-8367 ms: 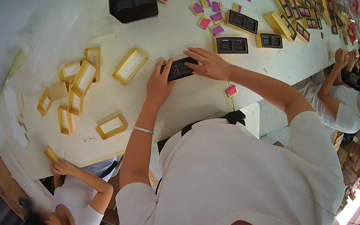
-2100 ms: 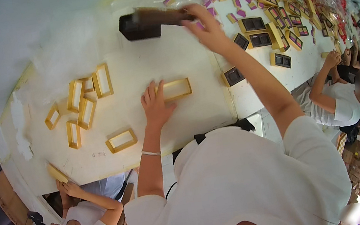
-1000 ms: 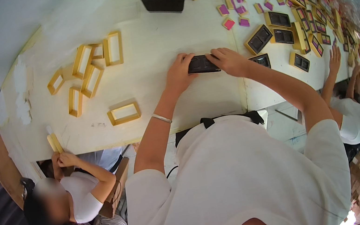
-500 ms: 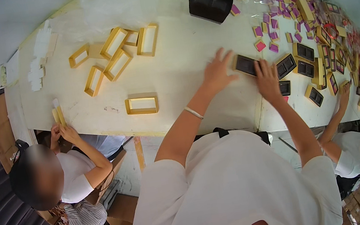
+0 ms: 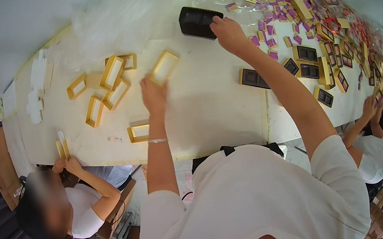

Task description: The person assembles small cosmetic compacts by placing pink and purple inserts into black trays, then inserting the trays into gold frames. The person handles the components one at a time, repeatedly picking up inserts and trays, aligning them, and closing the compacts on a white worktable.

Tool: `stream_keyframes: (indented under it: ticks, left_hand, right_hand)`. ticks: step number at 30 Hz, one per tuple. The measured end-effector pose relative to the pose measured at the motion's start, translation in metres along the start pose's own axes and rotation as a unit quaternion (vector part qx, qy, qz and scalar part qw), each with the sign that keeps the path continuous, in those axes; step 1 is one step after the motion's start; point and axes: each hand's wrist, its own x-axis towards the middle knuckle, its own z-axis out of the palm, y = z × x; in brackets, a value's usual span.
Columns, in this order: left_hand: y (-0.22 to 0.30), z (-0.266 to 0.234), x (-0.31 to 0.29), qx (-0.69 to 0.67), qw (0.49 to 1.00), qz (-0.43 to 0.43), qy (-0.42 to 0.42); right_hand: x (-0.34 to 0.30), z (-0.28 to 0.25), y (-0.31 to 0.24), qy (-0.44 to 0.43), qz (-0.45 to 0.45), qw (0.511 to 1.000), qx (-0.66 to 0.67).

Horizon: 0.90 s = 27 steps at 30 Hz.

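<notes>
My left hand (image 5: 154, 97), a little blurred, grips the near end of a gold open rectangular box frame (image 5: 164, 68) over the table. Farther off and to the right, my right hand (image 5: 226, 30) has its fingers closed on the right end of a stack of black plastic trays (image 5: 196, 21); how many trays it pinches is hidden. Below my right forearm, which partly covers it, lies a gold box with a black tray inside (image 5: 251, 77). Another gold frame (image 5: 139, 133) rests near the table's front edge, by my left wrist.
Several gold frames (image 5: 112, 73) lie in a cluster at the left. Small purple-and-gold pieces (image 5: 284, 9) and filled boxes (image 5: 331, 52) crowd the right side. Clear plastic film (image 5: 111, 22) lies at the back. A person (image 5: 84, 201) works at the left, another (image 5: 372, 156) at the right.
Both hands have left the tray-filled box. My left hand moved left and took hold of a gold frame, now turned; my right hand reached up to the black tray stack. The view shifted slightly.
</notes>
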Motion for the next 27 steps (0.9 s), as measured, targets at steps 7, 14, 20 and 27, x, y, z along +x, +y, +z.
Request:
stream_keyframes:
  ticks: [7, 14, 20, 27]
  left_hand:
    - [0.040, 0.031, -0.062, -0.235, 0.955, 0.023, -0.181]
    - [0.038, 0.031, -0.063, -0.232, 0.941, 0.079, -0.236]
    - [0.048, 0.012, -0.053, -0.192, 0.931, 0.119, -0.287]
    - [0.050, 0.014, -0.055, -0.168, 0.925, 0.143, -0.310]
  right_hand:
    - [-0.003, 0.010, 0.026, 0.184, -0.050, 0.981, 0.031]
    - [-0.072, -0.064, 0.004, 0.005, 0.107, 0.830, 0.548]
    - [-0.142, 0.027, 0.004, -0.284, 0.187, 0.810, 0.478]
    - [-0.125, 0.039, -0.002, -0.204, 0.225, 0.865, 0.399]
